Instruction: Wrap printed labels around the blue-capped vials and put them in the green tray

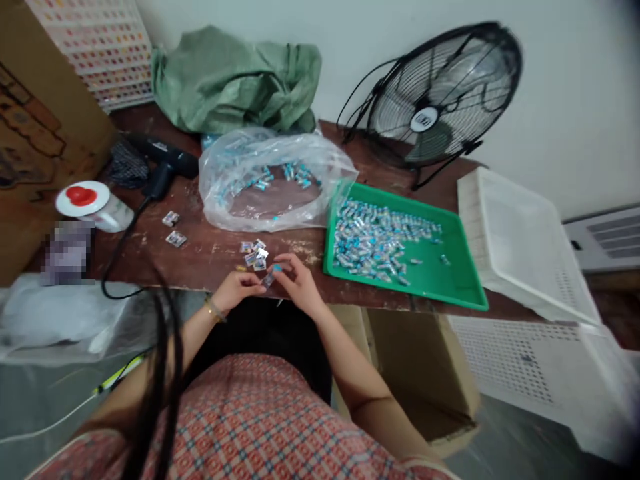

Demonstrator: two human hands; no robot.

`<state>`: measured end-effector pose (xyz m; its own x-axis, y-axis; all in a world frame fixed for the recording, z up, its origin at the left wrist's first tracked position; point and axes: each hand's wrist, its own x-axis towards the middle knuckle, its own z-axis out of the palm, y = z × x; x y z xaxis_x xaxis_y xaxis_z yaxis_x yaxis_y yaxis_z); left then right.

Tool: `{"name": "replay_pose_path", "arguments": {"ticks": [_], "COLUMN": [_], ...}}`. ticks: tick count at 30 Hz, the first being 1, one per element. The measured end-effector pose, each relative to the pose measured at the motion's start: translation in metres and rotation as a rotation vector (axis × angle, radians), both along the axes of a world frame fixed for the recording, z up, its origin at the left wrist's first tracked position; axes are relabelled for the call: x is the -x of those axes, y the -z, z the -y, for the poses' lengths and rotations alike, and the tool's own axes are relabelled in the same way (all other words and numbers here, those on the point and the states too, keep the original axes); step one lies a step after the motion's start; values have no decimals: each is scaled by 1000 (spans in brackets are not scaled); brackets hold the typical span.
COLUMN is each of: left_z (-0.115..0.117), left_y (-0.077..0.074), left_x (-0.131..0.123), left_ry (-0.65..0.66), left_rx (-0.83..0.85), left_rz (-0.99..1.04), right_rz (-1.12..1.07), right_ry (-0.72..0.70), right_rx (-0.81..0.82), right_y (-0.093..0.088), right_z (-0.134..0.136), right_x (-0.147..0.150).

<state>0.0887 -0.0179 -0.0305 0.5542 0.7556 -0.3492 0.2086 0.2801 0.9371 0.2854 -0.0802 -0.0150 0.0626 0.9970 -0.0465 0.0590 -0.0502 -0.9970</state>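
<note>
A small clear vial-like piece with a blue end (271,276) is held between my two hands at the table's front edge. My left hand (234,291) pinches its lower end with thumb and fingertips. Around the blue end, my right hand (301,285) is closed with its fingers. Just beyond lie several small printed squares (255,254), seemingly stickers or cards, and a tiny yellow item (241,268). Many similar blue-ended pieces (370,240) fill much of a green tray (425,293) to the right. More of them lie in an open clear plastic bag (230,217).
Farther left are two small printed stacks (176,238), a black hair dryer (163,163) with its cord, and a white cup-like container (113,212) with a red-marked lid. A green sack (225,87) and a black fan (440,100) stand behind; a white crate (525,233) sits right.
</note>
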Motion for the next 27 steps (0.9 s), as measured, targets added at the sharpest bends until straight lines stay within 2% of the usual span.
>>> {"name": "replay_pose_path", "arguments": {"ticks": [6,10,15,19,23,27], "left_z": [4,13,23,26,26,29], "left_y": [11,16,21,8,-11,-19], "left_x": [0,0,-2,-6,-13,-16], "left_ry": [-34,-39,-85,-122,-171,-145], "left_rx": [87,230,428,489,480,439], "left_rz": [44,137,285,299,308,368], "right_rz": [189,320,273,214,227,298], "right_ry": [38,121,92,107,127,85], "right_rx": [-12,-28,-100,-97,-129,-227], "right_y": [10,21,32,30,12,-4], "right_z": [7,10,14,17,20,21], "right_x": [3,10,21,21,15,8]}}
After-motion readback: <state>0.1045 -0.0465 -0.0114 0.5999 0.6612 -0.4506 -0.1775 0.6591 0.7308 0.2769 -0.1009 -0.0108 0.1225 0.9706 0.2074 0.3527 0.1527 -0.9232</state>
